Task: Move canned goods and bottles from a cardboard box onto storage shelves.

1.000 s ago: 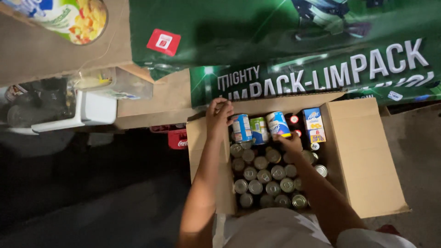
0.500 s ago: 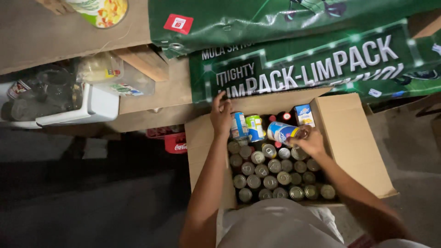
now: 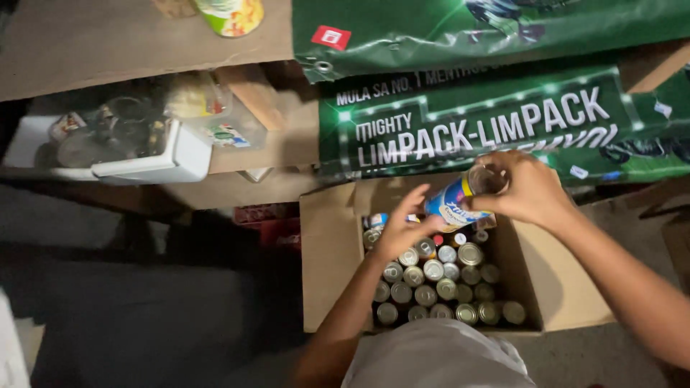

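Head view: the right hand point(image 3: 528, 188) grips a blue-and-yellow labelled can point(image 3: 460, 200), fingers curled around its upper end, holding it tilted above the open cardboard box point(image 3: 327, 259). The left hand point(image 3: 402, 226) touches the can's lower end, fingers spread and slightly bent. Upright cans point(image 3: 438, 284) fill the box in rows below. A green banner point(image 3: 474, 122) hangs just behind the box. A white tray point(image 3: 154, 162) sits at left.
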